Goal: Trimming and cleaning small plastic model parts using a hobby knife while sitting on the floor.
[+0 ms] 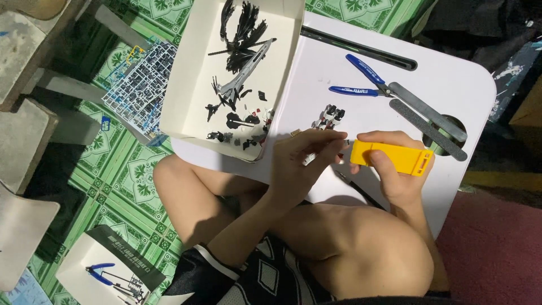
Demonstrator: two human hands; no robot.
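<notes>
My right hand (395, 169) grips a yellow rectangular plastic tool (392, 157) and holds it level over the white lap table (451, 85). My left hand (302, 161) pinches a small pale model part (309, 159) right at the yellow tool's left end. A small black, white and red model assembly (329, 116) lies on the table just above my left fingers. A thin dark stick (358, 191) lies on the table under my right hand.
A white cardboard box lid (195, 68) with several black and grey model parts sits at the table's left. Blue-handled nippers (361, 79), two grey files (429, 121) and a dark strip (361, 49) lie to the right. Plastic part frames (138, 85) rest on the green tiled floor.
</notes>
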